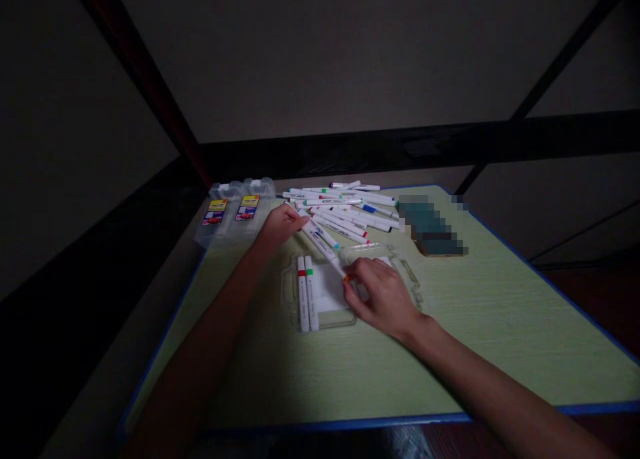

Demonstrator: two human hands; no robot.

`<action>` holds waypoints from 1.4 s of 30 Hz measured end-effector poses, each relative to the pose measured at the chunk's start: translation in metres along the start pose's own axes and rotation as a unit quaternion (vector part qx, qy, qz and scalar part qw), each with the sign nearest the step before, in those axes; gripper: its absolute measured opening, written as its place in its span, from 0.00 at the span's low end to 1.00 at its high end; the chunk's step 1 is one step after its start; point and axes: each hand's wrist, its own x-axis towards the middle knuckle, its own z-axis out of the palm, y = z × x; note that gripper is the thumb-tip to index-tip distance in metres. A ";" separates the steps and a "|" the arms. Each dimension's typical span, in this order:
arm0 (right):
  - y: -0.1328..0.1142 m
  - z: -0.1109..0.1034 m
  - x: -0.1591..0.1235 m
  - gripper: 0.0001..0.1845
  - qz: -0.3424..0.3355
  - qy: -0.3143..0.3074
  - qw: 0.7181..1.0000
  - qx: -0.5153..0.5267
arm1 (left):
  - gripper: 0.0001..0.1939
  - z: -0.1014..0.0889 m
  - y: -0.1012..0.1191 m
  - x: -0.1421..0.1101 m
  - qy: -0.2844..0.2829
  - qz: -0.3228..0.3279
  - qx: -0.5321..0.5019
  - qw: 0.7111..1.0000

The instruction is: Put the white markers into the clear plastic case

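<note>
An open clear plastic case (pixel 320 322) lies on the pale green table (pixel 500 339). Two white markers (pixel 305 292), one red-capped and one green-capped, lie side by side in its left part. My right hand (pixel 383 296) pinches the orange-tipped end of a long white marker (pixel 325 246) over the case. My left hand (pixel 283 222) is closed around the far end of that marker or one beside it, at the edge of a loose pile of several white markers (pixel 345 209).
Two closed clear cases with yellow labels (pixel 235 212) stand at the table's far left corner. A dark teal blurred object (pixel 433 227) lies to the right of the pile. Blue edging rims the table; dark bars stand behind.
</note>
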 end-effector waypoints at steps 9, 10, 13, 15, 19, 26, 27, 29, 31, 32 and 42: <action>0.025 -0.003 0.003 0.06 0.096 -0.017 0.994 -0.040 | 0.06 -0.001 0.008 0.002 0.054 0.013 -0.065 0.996; 0.028 -0.004 0.004 0.07 0.103 -0.018 0.994 -0.041 | 0.06 -0.001 0.009 0.002 0.054 0.016 -0.070 0.996; 0.036 -0.007 0.005 0.08 0.121 -0.007 0.992 -0.035 | 0.05 0.000 0.009 0.002 0.050 0.022 -0.081 0.995; 0.043 -0.010 0.006 0.09 0.150 0.008 0.988 -0.038 | 0.06 0.000 0.009 0.001 0.049 0.019 -0.084 0.995; 0.060 -0.015 0.006 0.12 0.239 0.045 0.966 -0.086 | 0.08 -0.001 0.007 0.001 0.042 0.008 -0.082 0.996; 0.091 -0.024 0.001 0.14 0.377 0.059 0.909 -0.167 | 0.06 -0.003 0.004 0.002 0.002 0.002 -0.065 0.998; 0.095 -0.024 0.000 0.14 0.389 0.056 0.902 -0.179 | 0.06 -0.003 0.003 0.002 -0.005 0.004 -0.061 0.998; 0.100 -0.022 -0.002 0.14 0.406 0.042 0.891 -0.198 | 0.06 -0.002 0.002 0.002 -0.016 0.008 -0.051 0.999; 0.104 -0.019 -0.004 0.14 0.419 0.023 0.883 -0.212 | 0.07 -0.002 0.001 0.003 -0.022 0.012 -0.044 0.999; 0.106 -0.017 -0.005 0.15 0.425 0.015 0.879 -0.217 | 0.07 -0.002 0.000 0.003 -0.025 0.014 -0.042 0.999; 0.110 -0.011 -0.006 0.15 0.433 -0.015 0.872 -0.229 | 0.05 -0.003 0.002 0.001 -0.035 0.016 -0.035 0.999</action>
